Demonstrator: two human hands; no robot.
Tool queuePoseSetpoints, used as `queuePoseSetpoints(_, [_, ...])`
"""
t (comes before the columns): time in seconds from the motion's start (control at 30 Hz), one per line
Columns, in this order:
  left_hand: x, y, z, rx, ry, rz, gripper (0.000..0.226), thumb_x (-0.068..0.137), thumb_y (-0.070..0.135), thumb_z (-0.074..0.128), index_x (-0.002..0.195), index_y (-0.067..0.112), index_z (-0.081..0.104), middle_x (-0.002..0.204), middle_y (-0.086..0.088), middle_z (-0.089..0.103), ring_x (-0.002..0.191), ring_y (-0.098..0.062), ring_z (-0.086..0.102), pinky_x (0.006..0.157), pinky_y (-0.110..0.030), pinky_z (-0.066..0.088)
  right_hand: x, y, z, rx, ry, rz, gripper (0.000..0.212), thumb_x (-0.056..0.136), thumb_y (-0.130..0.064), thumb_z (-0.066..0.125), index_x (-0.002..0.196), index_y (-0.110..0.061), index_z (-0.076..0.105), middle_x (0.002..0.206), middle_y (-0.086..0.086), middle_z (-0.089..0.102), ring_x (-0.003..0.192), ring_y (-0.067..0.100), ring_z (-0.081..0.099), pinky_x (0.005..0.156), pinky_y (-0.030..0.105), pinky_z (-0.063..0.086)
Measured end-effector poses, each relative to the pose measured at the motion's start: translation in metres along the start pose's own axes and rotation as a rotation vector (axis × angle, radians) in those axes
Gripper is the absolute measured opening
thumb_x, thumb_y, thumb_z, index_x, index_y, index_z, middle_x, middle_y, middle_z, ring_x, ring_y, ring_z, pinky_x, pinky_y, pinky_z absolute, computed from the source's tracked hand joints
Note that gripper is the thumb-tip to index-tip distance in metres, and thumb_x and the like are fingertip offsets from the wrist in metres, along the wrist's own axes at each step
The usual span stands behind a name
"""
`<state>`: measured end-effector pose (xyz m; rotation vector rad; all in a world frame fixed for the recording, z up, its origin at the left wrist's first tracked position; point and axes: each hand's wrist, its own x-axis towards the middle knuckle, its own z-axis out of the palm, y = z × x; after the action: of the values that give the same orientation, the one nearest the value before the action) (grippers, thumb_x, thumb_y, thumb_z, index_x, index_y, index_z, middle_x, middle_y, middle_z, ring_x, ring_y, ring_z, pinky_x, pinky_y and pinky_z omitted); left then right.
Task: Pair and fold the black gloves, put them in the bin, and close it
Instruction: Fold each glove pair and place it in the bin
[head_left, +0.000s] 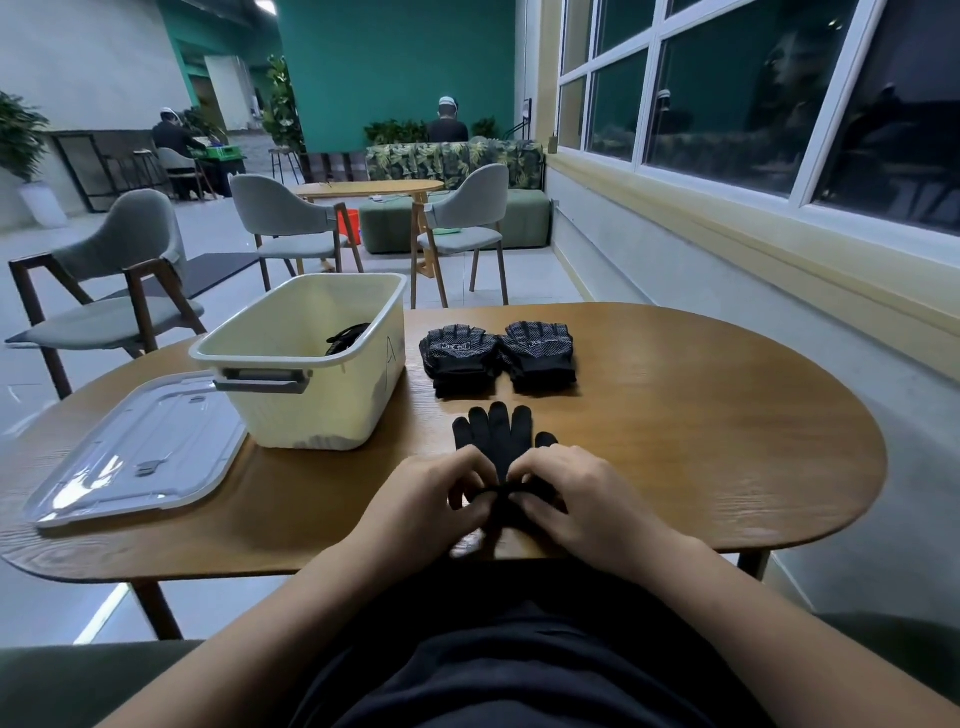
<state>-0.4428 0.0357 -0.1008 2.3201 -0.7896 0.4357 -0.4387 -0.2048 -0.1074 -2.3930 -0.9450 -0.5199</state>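
Note:
A plain black glove (496, 439) lies flat near the table's front edge, its fingers pointing away from me. My left hand (431, 501) and my right hand (574, 499) both pinch its cuff end, fingers curled over the fabric. Behind it lie two dotted black gloves (498, 356) side by side, each looking like a stacked pair. The cream bin (311, 364) stands open to the left, with something black (345, 338) inside it. Its clear lid (137, 452) lies flat on the table at the left.
The wooden table (701, 441) has rounded ends and bare surface on the right. Grey chairs (114, 291) and another table (369, 189) stand beyond. Windows run along the right wall. Two people sit far off at the back.

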Motion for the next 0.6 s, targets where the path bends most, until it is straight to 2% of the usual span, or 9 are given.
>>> queuePoseSetpoints(0.13, [0.0025,-0.0024,0.0023,-0.024,-0.007,-0.068,0.010,0.092,0.026,0.076,0.091,0.030,0.066,0.076,0.013,0.068,0.072,-0.014,0.063,0.067,-0.037,0.051,-0.0019,0.0026,0.0015,0.011,0.046,0.052,0.010,0.098,-0.037,0.066,0.099,-0.027,0.069,0.090,-0.015,0.062,0.084,0.005,0.051,0.080,0.022,0.039])
queuePoseSetpoints(0.3, [0.0007,-0.0023,0.0064,0.098,0.024,-0.040,0.010,0.091,0.031,0.076,0.089,0.032,0.067,0.084,0.018,0.059,0.075,-0.004,0.056,0.065,-0.027,0.048,-0.0043,0.0049,0.0032,-0.020,0.070,0.073,0.013,0.096,-0.034,0.064,0.096,-0.025,0.074,0.094,-0.011,0.059,0.090,0.008,0.050,0.082,0.024,0.038])
queuePoseSetpoints(0.4, [0.0000,-0.0024,0.0059,0.138,0.051,0.003,0.010,0.090,0.029,0.077,0.092,0.032,0.068,0.093,0.018,0.055,0.080,-0.003,0.055,0.067,-0.028,0.051,-0.0040,0.0039,0.0027,-0.087,0.103,0.009,0.008,0.095,-0.022,0.068,0.100,-0.023,0.073,0.097,-0.010,0.057,0.091,0.013,0.050,0.082,0.032,0.043])
queuePoseSetpoints(0.5, [-0.0003,-0.0003,0.0039,0.178,0.039,0.100,0.012,0.091,0.021,0.075,0.098,0.029,0.071,0.096,0.016,0.061,0.088,-0.008,0.057,0.069,-0.033,0.052,-0.0047,0.0031,0.0021,-0.154,0.097,-0.107,0.013,0.096,-0.011,0.070,0.104,-0.022,0.072,0.100,-0.008,0.061,0.091,0.018,0.055,0.082,0.035,0.045])
queuePoseSetpoints(0.6, [-0.0001,0.0014,0.0036,0.251,0.040,0.185,0.010,0.090,0.021,0.069,0.097,0.027,0.072,0.094,0.013,0.064,0.088,-0.013,0.055,0.067,-0.032,0.050,-0.0051,0.0023,0.0018,-0.225,0.086,-0.206,0.021,0.090,-0.003,0.066,0.099,-0.020,0.072,0.101,-0.008,0.067,0.088,0.020,0.061,0.079,0.035,0.047])
